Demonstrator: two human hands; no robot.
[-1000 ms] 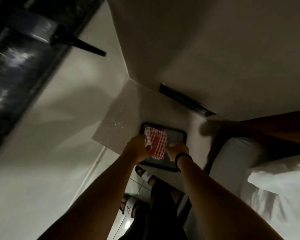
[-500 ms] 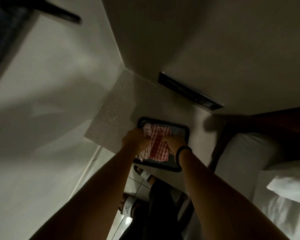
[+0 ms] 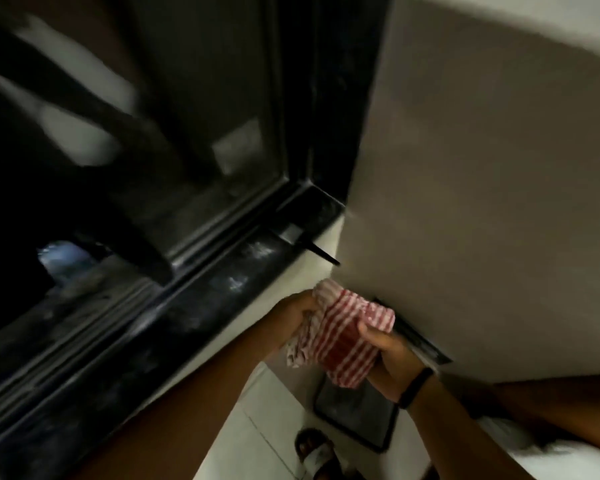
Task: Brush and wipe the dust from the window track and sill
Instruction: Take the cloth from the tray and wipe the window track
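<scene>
Both hands hold a red-and-white checked cloth [image 3: 347, 337] in the air below the window. My left hand [image 3: 295, 313] grips its left end and my right hand [image 3: 388, 355] grips its right side; a black band sits on the right wrist. The dark window sill [image 3: 174, 317] runs diagonally from lower left to upper right, with pale dust smears on it. Beyond it lies the black window track [image 3: 222, 230] under the dark frame. A black brush [image 3: 305, 242] lies on the sill's far right end, its handle poking over the edge.
A black tray [image 3: 357, 417] rests on a pale side table below my hands. A beige wall [image 3: 482, 188] stands to the right. White floor tiles [image 3: 257, 431] and a sandalled foot [image 3: 316, 452] show below. White bedding [image 3: 548, 455] is at lower right.
The view has swung up from the tray to the window. Both hands have lifted the cloth off the tray and carried it up toward the sill.
</scene>
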